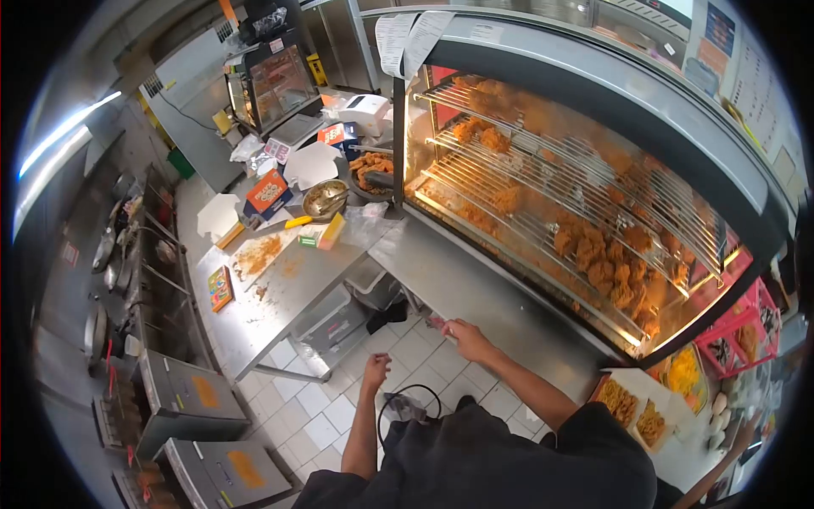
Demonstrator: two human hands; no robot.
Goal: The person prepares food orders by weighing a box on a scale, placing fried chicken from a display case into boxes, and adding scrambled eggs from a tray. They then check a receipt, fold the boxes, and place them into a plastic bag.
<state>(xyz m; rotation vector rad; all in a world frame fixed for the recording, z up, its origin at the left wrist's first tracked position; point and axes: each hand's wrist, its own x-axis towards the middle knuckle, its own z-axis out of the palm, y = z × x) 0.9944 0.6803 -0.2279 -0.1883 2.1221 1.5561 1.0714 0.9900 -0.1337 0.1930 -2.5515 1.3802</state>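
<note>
Counter (471,276) nearby, R hand (466,338) pinches sm. item (436,323) (can't ID); L hand (377,370) loosely half-open.

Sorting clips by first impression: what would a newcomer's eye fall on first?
Probably the lit cabinet of fried chicken, filling the upper right. Then the messy steel table at left, with an orange box toward its back. Lastly, the left hand and right hand, below centre.
</note>
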